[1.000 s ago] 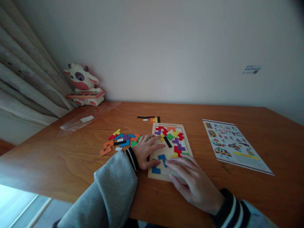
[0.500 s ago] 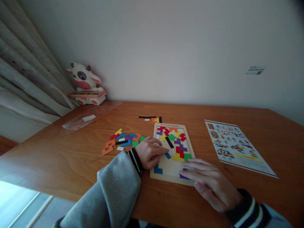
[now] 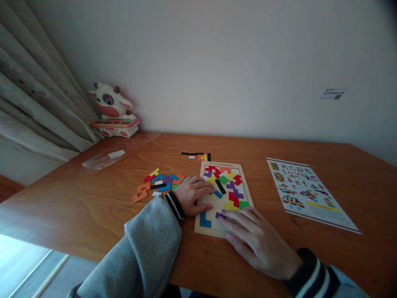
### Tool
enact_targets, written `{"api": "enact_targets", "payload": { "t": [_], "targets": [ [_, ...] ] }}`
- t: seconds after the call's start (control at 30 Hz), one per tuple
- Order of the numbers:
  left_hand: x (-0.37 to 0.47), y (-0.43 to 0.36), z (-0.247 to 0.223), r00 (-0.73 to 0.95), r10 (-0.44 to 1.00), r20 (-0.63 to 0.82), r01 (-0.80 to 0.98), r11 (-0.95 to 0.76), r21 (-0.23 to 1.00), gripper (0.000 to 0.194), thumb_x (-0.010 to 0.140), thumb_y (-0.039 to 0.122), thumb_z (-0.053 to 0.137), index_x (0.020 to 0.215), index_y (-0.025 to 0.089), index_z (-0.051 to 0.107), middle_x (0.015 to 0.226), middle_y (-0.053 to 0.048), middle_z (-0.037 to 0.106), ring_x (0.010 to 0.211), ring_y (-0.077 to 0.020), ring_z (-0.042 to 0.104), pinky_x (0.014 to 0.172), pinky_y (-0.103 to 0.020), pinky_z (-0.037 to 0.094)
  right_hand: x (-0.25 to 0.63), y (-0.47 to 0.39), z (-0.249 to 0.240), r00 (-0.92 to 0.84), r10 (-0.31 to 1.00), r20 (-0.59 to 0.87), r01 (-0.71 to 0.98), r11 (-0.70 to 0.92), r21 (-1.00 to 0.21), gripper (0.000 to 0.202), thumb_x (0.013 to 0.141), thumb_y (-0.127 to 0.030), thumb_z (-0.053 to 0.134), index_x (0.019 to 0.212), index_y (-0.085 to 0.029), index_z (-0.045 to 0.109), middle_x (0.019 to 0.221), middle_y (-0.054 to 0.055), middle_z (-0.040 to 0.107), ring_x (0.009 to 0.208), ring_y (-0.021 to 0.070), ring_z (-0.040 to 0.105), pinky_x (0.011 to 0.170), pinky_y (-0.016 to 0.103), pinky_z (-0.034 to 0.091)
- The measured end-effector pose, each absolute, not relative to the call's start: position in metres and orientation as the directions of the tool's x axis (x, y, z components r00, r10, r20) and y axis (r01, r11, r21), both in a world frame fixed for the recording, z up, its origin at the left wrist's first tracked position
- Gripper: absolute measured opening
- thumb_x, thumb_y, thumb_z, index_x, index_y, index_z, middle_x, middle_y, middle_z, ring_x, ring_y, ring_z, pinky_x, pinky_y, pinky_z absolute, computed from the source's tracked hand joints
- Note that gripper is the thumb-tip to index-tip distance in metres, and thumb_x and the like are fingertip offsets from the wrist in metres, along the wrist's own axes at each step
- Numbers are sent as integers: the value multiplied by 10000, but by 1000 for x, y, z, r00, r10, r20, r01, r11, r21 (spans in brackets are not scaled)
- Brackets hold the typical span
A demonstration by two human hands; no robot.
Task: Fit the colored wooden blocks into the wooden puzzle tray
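Board (image 3: 204, 232), wooden, under my hands. Purple piece (image 3: 220, 215), at the fingertips of my right hand (image 3: 258, 236); pinched or not, I cannot tell. Short blue piece (image 3: 218, 194), by the spread, unclenched fingers of my left hand (image 3: 192, 194). Loose pieces (image 3: 158, 186), left of it.

Wooden table (image 3: 77, 211) bearing a cow-shaped toy (image 3: 114, 108) and plastic bag (image 3: 101, 161) near its far left corner, with flat pieces (image 3: 200, 158) toward the far edge. Nearer the front edge lie, left to right, loose pieces (image 3: 166, 187), a puzzle board (image 3: 214, 232) and a printed sheet (image 3: 305, 193).
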State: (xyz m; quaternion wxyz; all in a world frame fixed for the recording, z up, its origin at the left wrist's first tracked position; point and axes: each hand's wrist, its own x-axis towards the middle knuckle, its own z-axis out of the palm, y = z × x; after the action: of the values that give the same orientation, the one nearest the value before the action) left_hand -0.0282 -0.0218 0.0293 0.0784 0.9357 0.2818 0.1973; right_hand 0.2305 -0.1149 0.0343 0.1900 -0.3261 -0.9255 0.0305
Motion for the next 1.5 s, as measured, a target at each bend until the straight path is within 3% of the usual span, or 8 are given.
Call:
{"api": "enact_targets", "payload": {
  "t": [0.2, 0.33, 0.57, 0.77, 0.97, 1.2, 1.37, 1.5],
  "targets": [
    [-27, -21, 26, 769, 553, 322, 495, -833, 247, 476, 901, 525, 533, 1259, 221, 610, 1277, -99, 630, 1144, -275, 533, 991, -443, 422, 214, -120, 28, -638, 681, 359, 664, 723, -189, 379, 969, -272, 485, 1334, -219, 571, 1294, 94, 632, 1116, 237, 602, 967, 439, 504],
    [-28, -20, 25, 779, 544, 312, 491, -838, 237, 431, 905, 516, 534, 1205, 226, 643, 1276, -84, 635, 1139, -269, 536, 985, -437, 425, 214, -119, 25, -677, 641, 361, 602, 765, -229, 412, 983, -178, 420, 1385, -182, 512, 1400, 81, 561, 1253, 199, 540, 1043, 368, 488],
    [-27, -20, 24, 771, 545, 328, 494, -838, 232, 441, 907, 547, 517, 1171, 224, 661, 1257, -98, 639, 1136, -275, 541, 964, -439, 435, 209, -123, 26, -624, 669, 404, 677, 721, -148, 308, 974, -250, 471, 1233, -222, 635, 1223, 82, 663, 1039, 236, 632, 939, 458, 499],
    [-27, -23, 28, 778, 547, 309, 501, -837, 220, 456, 908, 551, 523, 1207, 226, 636, 1279, -99, 623, 1152, -284, 535, 969, -444, 423, 204, -123, 23, -676, 596, 433, 623, 777, -96, 349, 1000, -220, 417, 1303, -196, 590, 1296, 66, 649, 1086, 220, 620, 932, 420, 505],
    [-27, -27, 29, 785, 559, 267, 529, -829, 179, 436, 919, 440, 475, 1296, 242, 569, 1353, -100, 554, 1182, -311, 496, 979, -491, 405, 203, -123, 22, -716, 595, 366, 577, 799, -168, 380, 969, -145, 444, 1331, -126, 559, 1324, 118, 608, 1207, 212, 564, 1026, 360, 506],
    [-23, -29, 29, 799, 533, 279, 499, -846, 188, 414, 920, 350, 448, 1302, 242, 566, 1377, -91, 538, 1224, -312, 458, 992, -487, 398, 198, -122, 30, -740, 533, 410, 497, 844, -201, 361, 952, -107, 429, 1262, -166, 606, 1261, 74, 660, 1147, 207, 601, 1023, 398, 504],
    [-20, -29, 31, 803, 511, 306, 464, -859, 214, 380, 981, 323, 375, 1301, 223, 555, 1312, -84, 609, 1175, -266, 509, 981, -442, 406, 201, -123, 30, -619, 636, 461, 626, 754, -199, 315, 930, -212, 510, 1220, -183, 628, 1226, 100, 663, 1093, 237, 618, 965, 429, 506],
    [-20, -27, 31, 801, 502, 325, 455, -864, 214, 361, 965, 291, 394, 1261, 207, 584, 1264, -84, 636, 1138, -250, 535, 978, -428, 416, 212, -119, 26, -428, 740, 518, 760, 605, -236, 225, 938, -253, 521, 1087, -166, 667, 1022, 83, 730, 926, 231, 651, 844, 420, 498]
  ]
}}
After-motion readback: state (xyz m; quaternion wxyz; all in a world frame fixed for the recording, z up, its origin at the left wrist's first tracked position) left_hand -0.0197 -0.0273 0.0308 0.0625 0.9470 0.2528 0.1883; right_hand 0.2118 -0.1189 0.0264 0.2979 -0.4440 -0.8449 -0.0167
